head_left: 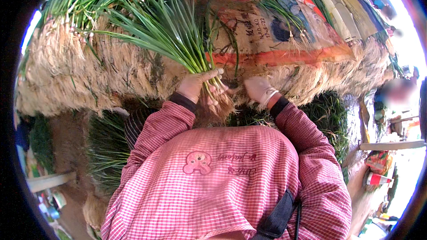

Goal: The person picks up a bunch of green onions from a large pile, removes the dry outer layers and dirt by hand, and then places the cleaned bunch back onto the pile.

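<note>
My left hand (pixel 195 85), in a thin pale glove, is closed around a bunch of green garlic (pixel 184 44). Its long flat leaves fan up and to the left, while the pale bulbs and stringy roots (pixel 222 106) hang below my fingers. Just right of those roots, my right hand (pixel 259 90) is closed, gloved, with a white band at the wrist. Whatever its fingers hold is hidden or too small to name. Beyond both hands, a printed sack (pixel 240 35) with orange bands lies over the heap, and a few loose stalks (pixel 289 20) rest on it.
A large pile of green garlic (pixel 84 4) stands at the far left. Dense pale roots (pixel 102 71) form the heap's front side. More greens (pixel 106 146) lie low at the left and right. A red-and-white cone (pixel 378 178) stands at the right, with people farther off.
</note>
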Tool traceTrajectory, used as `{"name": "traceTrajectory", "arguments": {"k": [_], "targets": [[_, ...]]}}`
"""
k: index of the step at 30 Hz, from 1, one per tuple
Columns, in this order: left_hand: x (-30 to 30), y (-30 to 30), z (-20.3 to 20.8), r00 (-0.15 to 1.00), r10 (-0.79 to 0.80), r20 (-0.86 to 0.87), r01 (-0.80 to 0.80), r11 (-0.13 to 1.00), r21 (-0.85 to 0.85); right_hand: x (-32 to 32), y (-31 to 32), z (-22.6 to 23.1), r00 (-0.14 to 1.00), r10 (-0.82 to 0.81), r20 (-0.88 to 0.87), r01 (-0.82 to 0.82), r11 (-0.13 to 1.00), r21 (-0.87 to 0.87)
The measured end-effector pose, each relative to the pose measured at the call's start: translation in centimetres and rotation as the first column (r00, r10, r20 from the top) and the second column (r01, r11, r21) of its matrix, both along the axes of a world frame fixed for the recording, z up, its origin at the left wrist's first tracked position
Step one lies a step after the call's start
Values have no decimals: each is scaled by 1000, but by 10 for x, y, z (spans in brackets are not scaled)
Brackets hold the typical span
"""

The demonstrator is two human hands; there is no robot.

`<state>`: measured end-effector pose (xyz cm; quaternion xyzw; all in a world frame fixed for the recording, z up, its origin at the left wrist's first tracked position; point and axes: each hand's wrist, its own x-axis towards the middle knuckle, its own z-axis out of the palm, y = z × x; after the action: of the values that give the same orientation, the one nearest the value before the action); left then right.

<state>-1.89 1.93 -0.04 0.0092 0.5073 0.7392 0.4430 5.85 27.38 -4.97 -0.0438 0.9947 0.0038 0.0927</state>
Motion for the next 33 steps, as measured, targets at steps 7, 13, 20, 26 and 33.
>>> {"name": "traceTrajectory", "arguments": {"k": [7,13,20,26,33], "targets": [[1,1,-19,999,22,-36,-22,1000,-18,-27,-36,78,972,-234,-10,148,644,-751],[-5,7,-39,990,38,-139,-33,999,37,-59,-85,60,895,-208,-394,-191,620,-761],[-11,-31,-25,832,32,-554,-60,998,-33,-5,-10,74,978,-193,82,142,320,-937],[-2,-35,18,960,153,-233,-47,912,407,-36,124,76,985,-87,-150,46,966,-256],[-12,-16,14,969,200,-145,-90,832,548,-107,198,67,662,-546,-513,637,771,3]]}}
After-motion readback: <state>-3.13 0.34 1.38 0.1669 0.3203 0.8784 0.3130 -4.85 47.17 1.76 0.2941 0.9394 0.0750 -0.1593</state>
